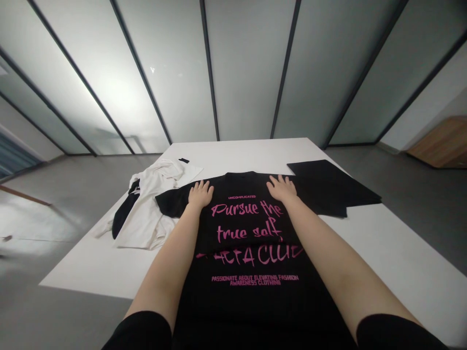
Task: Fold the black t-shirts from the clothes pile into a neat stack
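Note:
A black T-shirt [251,253] with pink lettering lies spread flat on the white table [394,262], collar toward the far side. My left hand [200,193] rests flat on its left shoulder area, fingers stretched out. My right hand [281,188] lies flat on the right shoulder area, fingers spread. Both arms reach forward over the shirt, and neither hand holds anything.
A crumpled white garment with black trim [146,209] lies at the table's left. A folded black garment [328,182] sits at the far right of the table. Frosted glass wall panels [248,68] stand behind, and grey floor surrounds the table.

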Demonstrator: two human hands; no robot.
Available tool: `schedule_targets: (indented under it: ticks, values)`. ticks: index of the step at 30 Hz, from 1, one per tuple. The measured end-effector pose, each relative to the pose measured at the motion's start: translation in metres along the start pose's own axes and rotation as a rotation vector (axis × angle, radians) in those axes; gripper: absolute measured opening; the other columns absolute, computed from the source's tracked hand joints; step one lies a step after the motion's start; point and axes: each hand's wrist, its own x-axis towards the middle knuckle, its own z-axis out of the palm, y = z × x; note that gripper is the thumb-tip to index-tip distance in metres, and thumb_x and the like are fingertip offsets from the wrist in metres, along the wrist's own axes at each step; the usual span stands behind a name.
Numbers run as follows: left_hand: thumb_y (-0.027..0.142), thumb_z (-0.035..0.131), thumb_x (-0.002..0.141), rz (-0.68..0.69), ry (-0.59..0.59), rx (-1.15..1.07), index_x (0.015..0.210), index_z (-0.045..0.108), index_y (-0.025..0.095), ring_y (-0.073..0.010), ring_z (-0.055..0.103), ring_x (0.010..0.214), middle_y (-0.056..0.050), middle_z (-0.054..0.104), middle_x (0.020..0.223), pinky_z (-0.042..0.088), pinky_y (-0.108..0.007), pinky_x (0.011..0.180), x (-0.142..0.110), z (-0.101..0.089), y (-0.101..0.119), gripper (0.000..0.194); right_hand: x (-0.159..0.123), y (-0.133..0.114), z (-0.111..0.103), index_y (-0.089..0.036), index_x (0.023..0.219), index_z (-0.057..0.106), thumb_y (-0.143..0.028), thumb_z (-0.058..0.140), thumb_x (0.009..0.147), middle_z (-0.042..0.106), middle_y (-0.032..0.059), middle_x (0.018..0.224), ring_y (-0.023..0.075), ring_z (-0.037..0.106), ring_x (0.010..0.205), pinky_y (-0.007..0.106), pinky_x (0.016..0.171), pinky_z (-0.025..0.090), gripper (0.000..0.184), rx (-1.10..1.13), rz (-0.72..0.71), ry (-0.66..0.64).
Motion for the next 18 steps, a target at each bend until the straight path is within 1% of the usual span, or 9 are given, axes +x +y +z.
schedule_targets:
  ticks: [2, 4, 7, 9, 11, 13, 16, 18]
  values:
    - [0.051, 0.027, 0.112, -0.022, -0.008, 0.000, 0.170, 0.043, 0.022, -0.0359, 0.030, 0.165, -0.011, 0.035, 0.178, 0.028, -0.055, 0.132, 0.000, -0.004, -0.015, 0.067, 0.002, 0.011, -0.002, -0.026, 0.173, 0.038, -0.059, 0.026, 0.111, 0.028, 0.0128, 0.181, 0.0403, 0.023, 0.166, 0.060, 0.132, 0.019, 0.072, 0.003, 0.061, 0.017]
    - [0.049, 0.029, 0.111, -0.040, -0.005, -0.005, 0.169, 0.044, 0.024, -0.0368, 0.031, 0.165, -0.009, 0.036, 0.178, 0.028, -0.056, 0.132, -0.002, -0.007, -0.026, 0.065, 0.002, 0.020, -0.004, -0.024, 0.173, 0.038, -0.058, 0.028, 0.110, 0.028, 0.0134, 0.181, 0.0414, 0.023, 0.166, 0.061, 0.132, 0.019, 0.072, 0.007, 0.088, 0.031]
    - [0.049, 0.035, 0.110, -0.053, 0.024, 0.002, 0.167, 0.047, 0.025, -0.0393, 0.031, 0.164, -0.008, 0.036, 0.178, 0.028, -0.060, 0.132, -0.004, -0.008, -0.030, 0.063, -0.001, 0.027, -0.004, -0.022, 0.171, 0.043, -0.056, 0.031, 0.110, 0.030, 0.0148, 0.180, 0.0436, 0.026, 0.164, 0.063, 0.131, 0.021, 0.070, 0.011, 0.079, 0.049]
    - [0.049, 0.039, 0.109, -0.030, 0.065, 0.021, 0.162, 0.054, 0.024, -0.0401, 0.032, 0.164, -0.010, 0.041, 0.176, 0.028, -0.061, 0.131, -0.006, -0.007, -0.023, 0.061, -0.004, 0.026, -0.004, -0.022, 0.169, 0.047, -0.054, 0.035, 0.109, 0.034, 0.0152, 0.178, 0.0453, 0.026, 0.164, 0.065, 0.130, 0.022, 0.068, 0.012, 0.050, 0.063]
    - [0.048, 0.041, 0.108, 0.031, 0.116, 0.033, 0.157, 0.060, 0.023, -0.0390, 0.031, 0.164, -0.011, 0.046, 0.172, 0.028, -0.060, 0.132, -0.007, -0.005, -0.010, 0.058, -0.007, 0.021, -0.004, -0.024, 0.167, 0.049, -0.052, 0.038, 0.109, 0.037, 0.0138, 0.177, 0.0465, 0.024, 0.164, 0.067, 0.129, 0.023, 0.065, 0.017, -0.006, 0.079]
    - [0.049, 0.040, 0.109, 0.103, 0.139, 0.020, 0.158, 0.059, 0.022, -0.0376, 0.029, 0.165, -0.012, 0.046, 0.172, 0.026, -0.058, 0.133, -0.008, 0.000, 0.005, 0.059, -0.010, 0.011, -0.003, -0.026, 0.167, 0.048, -0.050, 0.038, 0.110, 0.037, 0.0115, 0.177, 0.0455, 0.023, 0.164, 0.068, 0.129, 0.023, 0.063, 0.027, -0.092, 0.088]
    - [0.054, 0.039, 0.109, 0.151, 0.060, -0.005, 0.165, 0.049, 0.023, -0.0374, 0.027, 0.166, -0.012, 0.038, 0.177, 0.024, -0.059, 0.133, -0.007, 0.007, 0.024, 0.065, -0.015, -0.008, -0.001, -0.027, 0.170, 0.043, -0.052, 0.033, 0.112, 0.032, 0.0096, 0.180, 0.0418, 0.021, 0.166, 0.064, 0.132, 0.020, 0.064, 0.026, -0.208, 0.049]
    - [0.056, 0.040, 0.108, 0.146, -0.002, -0.008, 0.167, 0.046, 0.027, -0.0380, 0.028, 0.166, -0.010, 0.034, 0.179, 0.023, -0.062, 0.133, -0.005, 0.007, 0.031, 0.066, -0.018, -0.020, 0.000, -0.026, 0.173, 0.038, -0.055, 0.032, 0.112, 0.027, 0.0101, 0.182, 0.0410, 0.020, 0.167, 0.062, 0.133, 0.018, 0.067, -0.001, -0.227, -0.013]
